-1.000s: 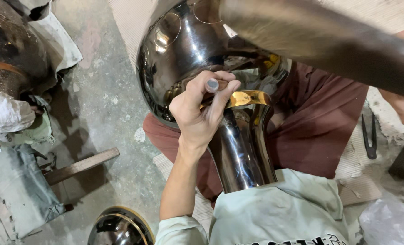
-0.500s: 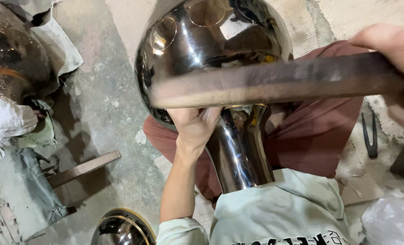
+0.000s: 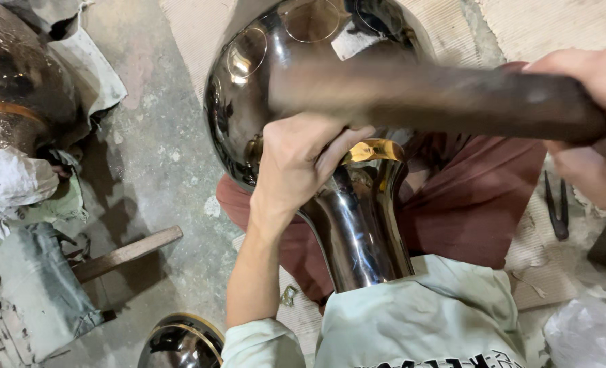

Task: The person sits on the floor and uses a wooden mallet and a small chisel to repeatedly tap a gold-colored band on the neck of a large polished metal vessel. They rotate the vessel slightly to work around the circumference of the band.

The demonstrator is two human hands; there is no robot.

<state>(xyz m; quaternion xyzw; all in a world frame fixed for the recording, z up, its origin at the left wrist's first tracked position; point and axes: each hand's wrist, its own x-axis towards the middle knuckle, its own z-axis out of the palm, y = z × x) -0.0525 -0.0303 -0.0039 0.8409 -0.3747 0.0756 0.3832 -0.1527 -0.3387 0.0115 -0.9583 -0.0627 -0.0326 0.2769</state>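
Leftmost, far edge: dark metal vessel [image 3: 13, 82] wrapped partly in pale cloth [image 3: 10, 184], on the concrete floor [image 3: 153, 157].
Lower left: wooden strip [image 3: 122, 253] lying on the floor; rim of a second polished vessel [image 3: 180, 342] at the bottom edge.
Left hand [image 3: 296, 167]: fingers curled and pressed together around a brass ring [image 3: 371, 150] at the neck of the polished metal vase [image 3: 282, 75].
Vase position: lying across the person's lap, bulb away, flared neck toward the body.
Right hand [image 3: 592, 129]: fingers closed around a dark wooden handle [image 3: 439, 95], blurred, crossing over the vase.
Far right: black pliers [image 3: 557, 211] on the mat.
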